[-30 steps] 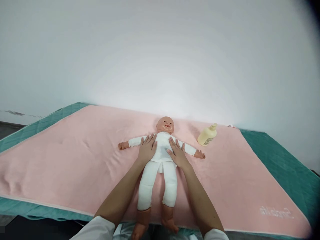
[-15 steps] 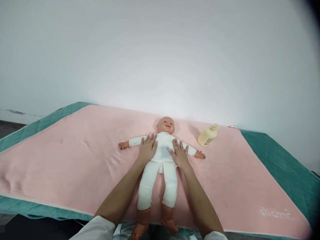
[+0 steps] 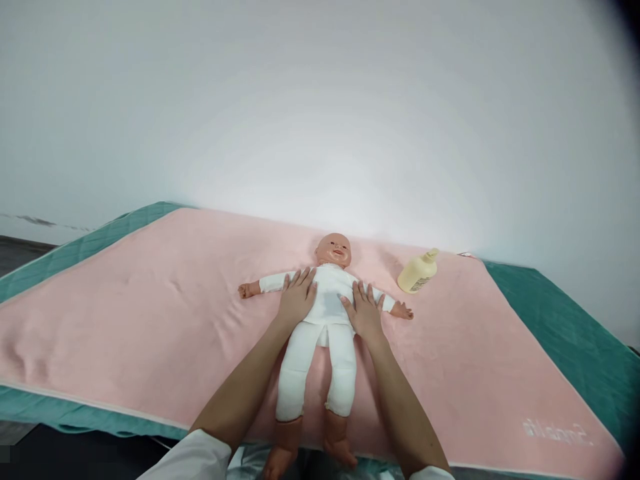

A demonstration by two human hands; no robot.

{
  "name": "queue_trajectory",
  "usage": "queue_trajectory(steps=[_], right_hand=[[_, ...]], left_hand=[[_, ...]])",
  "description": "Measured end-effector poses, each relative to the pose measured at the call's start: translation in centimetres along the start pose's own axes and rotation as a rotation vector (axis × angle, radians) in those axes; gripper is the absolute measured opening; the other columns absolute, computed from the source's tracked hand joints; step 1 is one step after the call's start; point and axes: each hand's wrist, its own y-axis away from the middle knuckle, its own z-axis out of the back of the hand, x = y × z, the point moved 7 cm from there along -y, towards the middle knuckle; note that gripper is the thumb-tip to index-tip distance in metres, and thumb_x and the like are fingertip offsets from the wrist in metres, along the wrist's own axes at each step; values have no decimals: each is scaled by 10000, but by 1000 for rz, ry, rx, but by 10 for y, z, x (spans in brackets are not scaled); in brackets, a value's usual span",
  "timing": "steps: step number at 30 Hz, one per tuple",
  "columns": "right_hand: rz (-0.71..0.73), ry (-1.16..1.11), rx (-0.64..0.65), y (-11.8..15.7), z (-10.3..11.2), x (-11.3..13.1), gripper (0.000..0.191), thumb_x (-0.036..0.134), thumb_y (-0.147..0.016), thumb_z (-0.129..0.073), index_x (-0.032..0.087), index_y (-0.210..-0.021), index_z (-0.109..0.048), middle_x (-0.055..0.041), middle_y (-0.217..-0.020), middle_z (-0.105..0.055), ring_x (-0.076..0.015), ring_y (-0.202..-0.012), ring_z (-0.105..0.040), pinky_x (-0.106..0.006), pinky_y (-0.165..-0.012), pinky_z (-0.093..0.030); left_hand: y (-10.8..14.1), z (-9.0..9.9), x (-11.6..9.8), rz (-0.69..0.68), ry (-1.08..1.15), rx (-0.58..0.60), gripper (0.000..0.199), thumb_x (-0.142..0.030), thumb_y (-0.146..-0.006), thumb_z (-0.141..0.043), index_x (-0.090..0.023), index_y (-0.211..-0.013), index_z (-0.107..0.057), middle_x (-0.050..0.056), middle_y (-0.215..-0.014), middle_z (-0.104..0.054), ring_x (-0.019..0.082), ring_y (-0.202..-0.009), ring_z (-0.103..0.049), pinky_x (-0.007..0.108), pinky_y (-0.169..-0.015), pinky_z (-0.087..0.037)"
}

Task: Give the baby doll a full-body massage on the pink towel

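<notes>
A baby doll (image 3: 330,293) in a white top and white leggings lies on its back with its arms spread, its head toward the wall. My left hand (image 3: 297,297) rests flat with fingers spread on the side of its chest, at the left in view. My right hand (image 3: 365,312) lies on the opposite side of the chest, near the doll's shoulder, fingers apart. A greyish patch shows on the top between my hands. Neither hand grips anything. The doll's bare feet reach the near edge.
Under the doll is a pink mat (image 3: 165,320) over a green quilted cover (image 3: 570,313). A pale yellow pump bottle (image 3: 417,273) stands at the right, beyond the doll's outstretched hand. A plain wall (image 3: 320,120) rises behind the far edge.
My right hand has shifted slightly to the right on the doll's chest. My left hand keeps its place on the doll. The whole view has shifted very slightly.
</notes>
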Motion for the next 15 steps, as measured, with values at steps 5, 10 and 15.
queue_trajectory(steps=[5,10,15], right_hand=[[-18,6,22,0,-1,0,785,660,-920,-164,143,-1507,-236,-79,-1576,-210,-310,-1481,-57,-603,-1136,86],[-41,38,44,0,-2,0,748,637,-929,-136,177,-1515,-204,-49,-1589,-178,-267,-1487,-23,-573,-1142,100],[-45,68,55,0,-3,0,736,622,-934,-118,181,-1520,-175,-58,-1593,-165,-264,-1487,-19,-571,-1141,94]], left_hand=[[0,0,0,11,8,16,490,-348,-983,-284,-240,-1450,-388,36,-1512,-379,243,-1415,-311,512,-1177,-128],[0,-2,0,28,11,44,501,-346,-981,-291,-216,-1458,-375,29,-1523,-358,246,-1421,-296,511,-1183,-105],[0,-2,0,24,6,42,504,-349,-979,-290,-219,-1459,-376,33,-1519,-364,251,-1422,-294,510,-1182,-112]])
